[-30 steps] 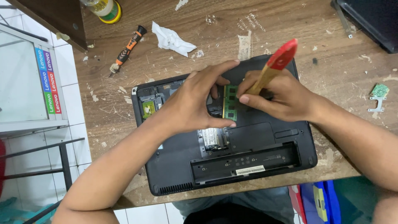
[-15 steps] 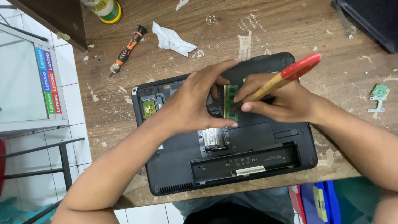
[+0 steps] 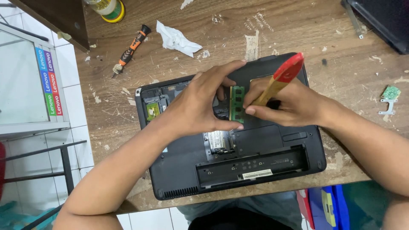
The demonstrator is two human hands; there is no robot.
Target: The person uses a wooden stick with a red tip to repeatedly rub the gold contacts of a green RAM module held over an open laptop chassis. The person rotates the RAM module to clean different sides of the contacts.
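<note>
Hands are pinching a thin green memory board (image 3: 237, 103) by its edges: left hand (image 3: 200, 106) steadying, right hand (image 3: 289, 104) also gripping a red-tipped wooden brush (image 3: 279, 83); it looks light, stiff, fragile.

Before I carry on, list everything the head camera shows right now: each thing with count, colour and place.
laptop: one, black, upside down with its bottom panel open, centre of the table
memory module: one, green, held over the open bay of the laptop
brush: one, wooden handle with a red end, in the right hand
screwdriver: one, orange and black, on the table at upper left
crumpled tissue: one, white, beside the screwdriver
small green board: one, green, at the table's right edge
metal bracket: one, grey, just below the small green board
table: one, brown wood, scratched and flecked with white
left hand: one, fingers on the memory module
right hand: one, grips the brush, fingertips at the memory module
</note>
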